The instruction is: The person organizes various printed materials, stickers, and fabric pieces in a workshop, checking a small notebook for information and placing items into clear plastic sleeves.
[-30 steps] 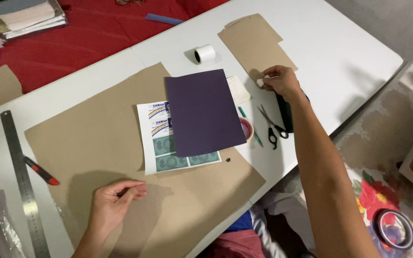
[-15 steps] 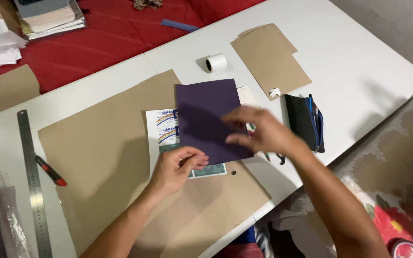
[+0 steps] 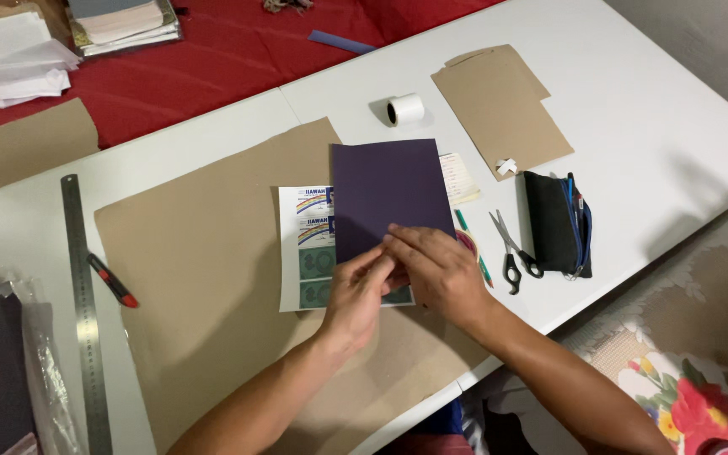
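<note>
A dark purple card (image 3: 389, 195) lies on a printed white sheet (image 3: 307, 244), both on a big brown paper sheet (image 3: 204, 278). My left hand (image 3: 355, 291) and my right hand (image 3: 436, 271) meet at the card's near edge, fingertips pressed on it. Whether something small sits between the fingers is hidden. Scissors (image 3: 511, 248) and a black pencil case (image 3: 556, 222) lie just right of my right hand.
A white tape roll (image 3: 404, 109) and a brown paper piece (image 3: 499, 109) lie farther back. A steel ruler (image 3: 84, 312) and a red-black knife (image 3: 113, 281) lie at left, beside a plastic bag (image 3: 2, 371). Red cloth (image 3: 195, 59) with paper stacks covers the far side.
My right hand came back from the far right by the pencil case to the purple card. My left hand moved up from the brown sheet. Both now touch the card's near edge.
</note>
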